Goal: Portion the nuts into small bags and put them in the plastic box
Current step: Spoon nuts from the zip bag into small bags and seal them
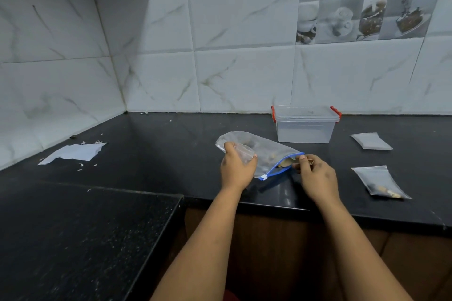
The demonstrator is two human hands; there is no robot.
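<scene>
Left hand (pixel 236 166) curled round a small clear bag (pixel 245 154), pressed against the big zip bag (pixel 263 153) lying on the black counter (pixel 146 144). Right hand (pixel 315 176) at 3 o'clock of it, fingertips pinching nuts (pixel 286 162) at the blue-edged mouth. Clear box (pixel 305 123), lid on, red clips, at 1 o'clock, near the wall. 2 small bags further right: filled bag (pixel 380 183) near the edge, flat bag (pixel 371 140) behind. Torn paper (pixel 73 153) at 9 o'clock.

A black stone countertop (pixel 151 144) runs into a corner, backed by white marble-look wall tiles (pixel 239 76). Upper right, a patchwork of tiles printed with cups and desserts (pixel 362 0). Brown wooden cabinet fronts (pixel 281 239) stand below the counter edge.
</scene>
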